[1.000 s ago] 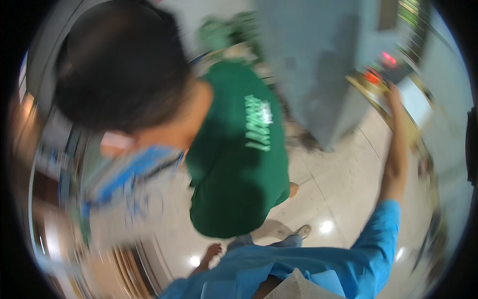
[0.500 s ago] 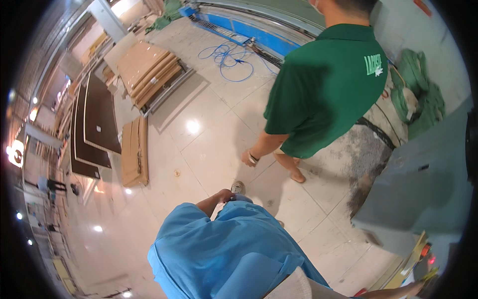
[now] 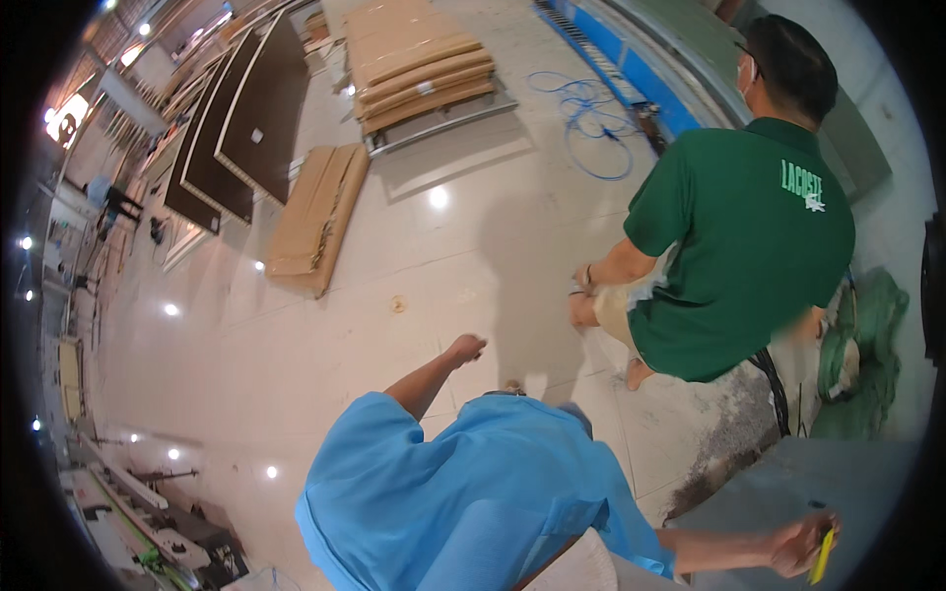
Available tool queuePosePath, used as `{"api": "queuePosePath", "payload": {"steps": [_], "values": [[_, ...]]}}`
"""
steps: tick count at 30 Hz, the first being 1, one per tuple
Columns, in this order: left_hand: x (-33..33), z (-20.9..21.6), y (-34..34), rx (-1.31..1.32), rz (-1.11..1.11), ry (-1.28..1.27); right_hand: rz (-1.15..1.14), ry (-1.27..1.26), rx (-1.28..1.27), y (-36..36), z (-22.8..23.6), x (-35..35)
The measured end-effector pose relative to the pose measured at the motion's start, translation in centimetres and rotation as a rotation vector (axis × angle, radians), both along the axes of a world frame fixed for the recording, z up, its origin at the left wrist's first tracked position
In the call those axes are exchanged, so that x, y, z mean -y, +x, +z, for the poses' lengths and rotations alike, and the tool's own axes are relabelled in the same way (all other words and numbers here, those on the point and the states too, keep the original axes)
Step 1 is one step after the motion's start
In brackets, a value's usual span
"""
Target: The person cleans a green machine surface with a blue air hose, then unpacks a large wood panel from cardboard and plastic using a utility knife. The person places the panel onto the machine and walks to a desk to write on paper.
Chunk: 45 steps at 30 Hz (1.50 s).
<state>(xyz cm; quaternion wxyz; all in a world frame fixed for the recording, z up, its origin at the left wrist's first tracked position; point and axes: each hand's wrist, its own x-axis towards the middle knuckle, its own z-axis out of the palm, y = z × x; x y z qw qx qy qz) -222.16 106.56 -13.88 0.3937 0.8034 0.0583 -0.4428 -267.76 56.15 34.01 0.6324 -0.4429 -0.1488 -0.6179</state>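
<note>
My left hand (image 3: 467, 350) hangs in the air over the floor, in front of my blue shirt. Its fingers are curled in, and no object shows in them. Stretched out to the lower right, my right hand (image 3: 800, 547) is closed around a slim yellow tool (image 3: 822, 555), which points downward. I cannot make out its exact kind. Beneath that hand lies the flat surface of a grey cabinet-like unit (image 3: 719, 492).
A person in a green shirt (image 3: 739, 246) stands ahead to the right. Flat brown packages (image 3: 419, 69) lie stacked on a low frame; another package (image 3: 317, 217) rests on the floor beside dark panels (image 3: 261, 108). A blue hose (image 3: 596, 123) lies coiled near a blue machine (image 3: 631, 74).
My left hand has swung away from my body. The right hand has come further into view with the yellow tool. The person in green is now further right, and my view has turned.
</note>
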Motion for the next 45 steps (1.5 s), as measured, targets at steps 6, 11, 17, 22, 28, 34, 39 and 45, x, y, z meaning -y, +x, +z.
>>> {"api": "queuePosePath", "payload": {"steps": [6,11,17,22,28,34,39,45], "values": [[6.1,8.7,9.5,-0.012,0.215,-0.48,0.501,-0.083,-0.339,31.5,0.5,-9.1],[4.2,8.8,20.6,0.136,0.11,-0.517,0.996,0.132,-0.863,55.7,-5.0,-21.8],[-15.8,2.2,28.0,0.134,0.832,-0.279,1.314,0.355,-1.171,78.6,-12.3,-26.9],[-29.6,0.2,21.7,-0.007,1.536,0.036,1.365,0.561,-1.139,92.1,-16.3,-29.4],[-28.0,-1.7,17.2,-0.432,1.794,0.047,1.526,0.471,-1.407,108.3,-23.2,-32.3],[-19.7,-6.4,42.8,-0.343,1.468,-0.042,1.41,0.72,-1.408,118.0,-25.7,-32.0],[-14.4,-0.6,79.7,0.207,0.008,0.259,1.12,0.929,-1.377,124.4,-25.6,-29.9],[-6.7,10.2,104.6,0.352,0.841,-0.578,1.439,0.767,-1.476,135.3,-31.1,-25.6]]}}
